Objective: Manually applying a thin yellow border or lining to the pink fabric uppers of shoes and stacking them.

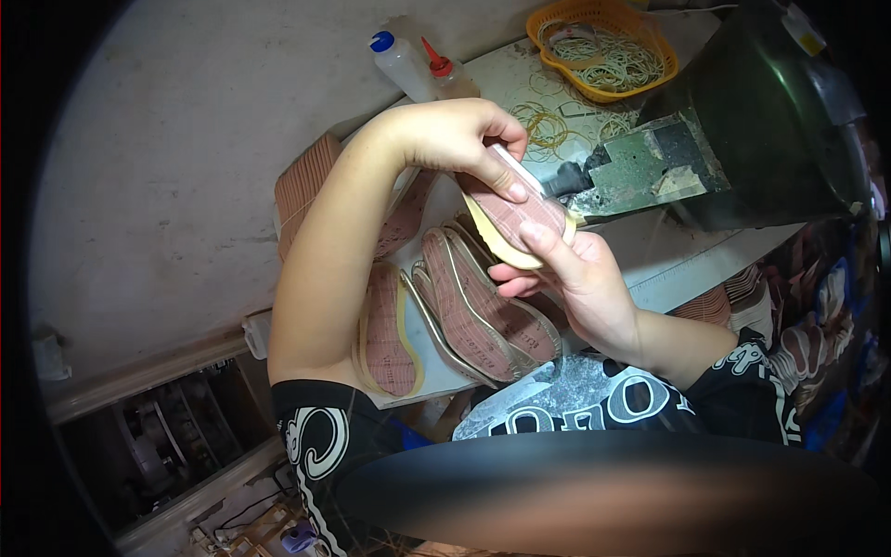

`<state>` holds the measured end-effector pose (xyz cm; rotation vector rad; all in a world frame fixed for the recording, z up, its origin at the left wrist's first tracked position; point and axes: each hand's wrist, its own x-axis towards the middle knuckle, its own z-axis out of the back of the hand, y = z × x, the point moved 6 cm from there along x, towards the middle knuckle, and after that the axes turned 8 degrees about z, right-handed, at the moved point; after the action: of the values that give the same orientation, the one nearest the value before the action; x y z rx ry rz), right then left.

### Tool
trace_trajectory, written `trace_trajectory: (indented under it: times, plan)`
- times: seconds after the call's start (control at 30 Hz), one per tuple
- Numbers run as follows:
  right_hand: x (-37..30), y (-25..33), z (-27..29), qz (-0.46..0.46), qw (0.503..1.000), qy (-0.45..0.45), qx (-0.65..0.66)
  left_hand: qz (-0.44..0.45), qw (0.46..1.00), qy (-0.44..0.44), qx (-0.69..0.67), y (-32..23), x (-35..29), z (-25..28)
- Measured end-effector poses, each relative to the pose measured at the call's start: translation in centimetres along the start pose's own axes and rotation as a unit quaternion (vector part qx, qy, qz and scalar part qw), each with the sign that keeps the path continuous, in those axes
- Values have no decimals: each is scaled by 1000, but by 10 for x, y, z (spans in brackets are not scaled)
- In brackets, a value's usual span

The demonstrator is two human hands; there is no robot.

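Between my hands is a pinkish-brown shoe insole [520, 212] with a pale yellow edge, tilted against the dark tip [566, 180] of a green machine [650, 167]. My left hand [464, 139] is closed on its far end, thumb lying on the top face. From the near right, my right hand [585, 278] pinches the other end, with the thumb on top and fingers beneath. A strip of white edging shows along the insole's far side; its exact contact with the machine tip cannot be made out. Below my hands lie several gold-edged insoles [464, 306] and a yellow-edged insole [388, 334].
A yellow basket [548, 58] of pale cord loops stands at the back, with loose loops [543, 128] before it. Two squeeze bottles, one blue-capped [397, 63] and one red-tipped [447, 76], stand by the wall. Stacked insoles [306, 186] lean at left; more piles [742, 292] lie right.
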<state>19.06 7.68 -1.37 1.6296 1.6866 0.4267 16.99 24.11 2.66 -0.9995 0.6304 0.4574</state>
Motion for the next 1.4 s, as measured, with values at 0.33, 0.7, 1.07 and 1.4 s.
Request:
trace_trajectory:
  times: [0.33,0.7,1.07,1.4]
  plan:
    - [1,2,1,-5,1000,-8,-24,19,993,-103,-57,9,-34,-21]
    - [3,5,11,-65,996,31,-50,61,963,-153,-215,29,-42,-63]
    - [-1,19,23,-147,980,41,-126,117,918,-128,-356,6,-49,-92]
    - [-61,37,47,-151,949,224,-165,144,897,-203,-366,16,-46,-86]
